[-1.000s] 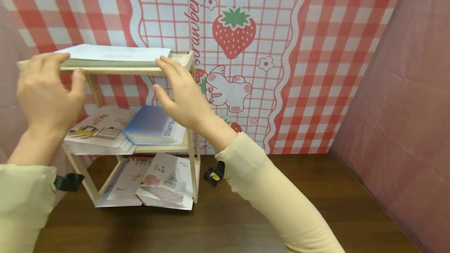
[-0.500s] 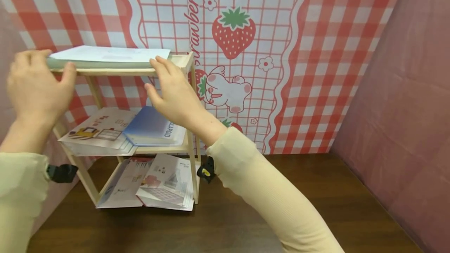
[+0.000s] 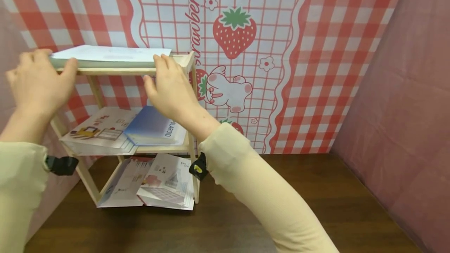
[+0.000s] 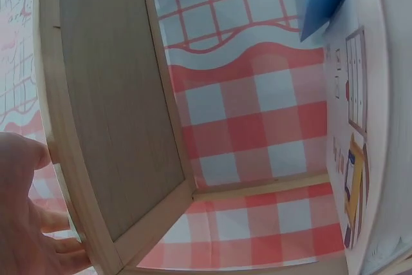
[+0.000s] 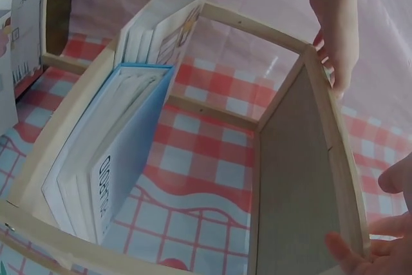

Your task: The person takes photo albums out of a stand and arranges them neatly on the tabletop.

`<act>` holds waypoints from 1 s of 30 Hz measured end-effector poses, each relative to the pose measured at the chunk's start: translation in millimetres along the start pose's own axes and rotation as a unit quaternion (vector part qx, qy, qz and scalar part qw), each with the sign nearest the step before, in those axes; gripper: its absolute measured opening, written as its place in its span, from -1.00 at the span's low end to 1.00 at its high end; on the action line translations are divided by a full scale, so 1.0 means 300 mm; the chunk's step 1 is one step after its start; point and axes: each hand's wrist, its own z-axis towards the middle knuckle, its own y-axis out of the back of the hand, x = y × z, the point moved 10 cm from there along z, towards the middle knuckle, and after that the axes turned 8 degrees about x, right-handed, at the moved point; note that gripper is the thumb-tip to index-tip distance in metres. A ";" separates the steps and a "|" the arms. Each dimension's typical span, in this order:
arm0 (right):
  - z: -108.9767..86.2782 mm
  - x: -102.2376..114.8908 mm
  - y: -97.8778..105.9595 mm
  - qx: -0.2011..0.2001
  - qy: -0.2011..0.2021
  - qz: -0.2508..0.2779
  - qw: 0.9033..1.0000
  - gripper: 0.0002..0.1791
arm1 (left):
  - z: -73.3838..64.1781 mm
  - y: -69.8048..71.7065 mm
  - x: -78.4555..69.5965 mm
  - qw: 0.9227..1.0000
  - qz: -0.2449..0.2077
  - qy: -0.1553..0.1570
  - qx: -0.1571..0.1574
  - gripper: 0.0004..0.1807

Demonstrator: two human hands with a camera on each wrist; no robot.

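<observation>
In the head view a thin, pale-covered book (image 3: pixel 112 53) lies flat on the top board of a small wooden shelf rack (image 3: pixel 130 71). At the book's left end is my left hand (image 3: pixel 43 83), its fingers over the board's edge and its thumb against the front. My right hand (image 3: pixel 174 89) touches the book's front edge near its right end with its fingertips, thumb apart below the board. Neither hand is curled round the book. The left wrist view shows the left hand (image 4: pixel 32 223) beside the board's wooden rim, seen from underneath; the book is hidden there.
The middle shelf bears a white book with drawings (image 3: pixel 102 128) and a blue POLAROID book (image 3: pixel 154 126). On the bottom lie white illustrated books (image 3: pixel 166 182). A strawberry-print cloth (image 3: pixel 232 34) hangs behind, above a dark wooden table (image 3: pixel 281 198).
My left hand has shifted left, showing the book's left end. The right hand moved slightly left, then its fingers rose a little at the book's front edge. The rack stays put.
</observation>
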 end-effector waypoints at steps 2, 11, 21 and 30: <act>0.005 -0.001 0.003 -0.001 -0.007 -0.007 1.000 -0.44 | 0.006 0.000 0.001 1.000 -0.005 0.002 0.003 -0.25; 0.018 0.006 -0.015 0.040 -0.030 -0.062 0.997 -0.44 | 0.017 -0.004 0.004 1.000 0.001 0.017 0.009 -0.27; 0.030 0.004 -0.023 0.050 -0.047 -0.092 0.993 -0.47 | 0.018 0.004 -0.003 1.000 -0.015 0.021 0.003 -0.31; 0.045 0.009 -0.030 0.061 -0.046 -0.114 0.990 -0.47 | 0.022 0.022 -0.007 0.999 -0.029 0.015 -0.018 -0.40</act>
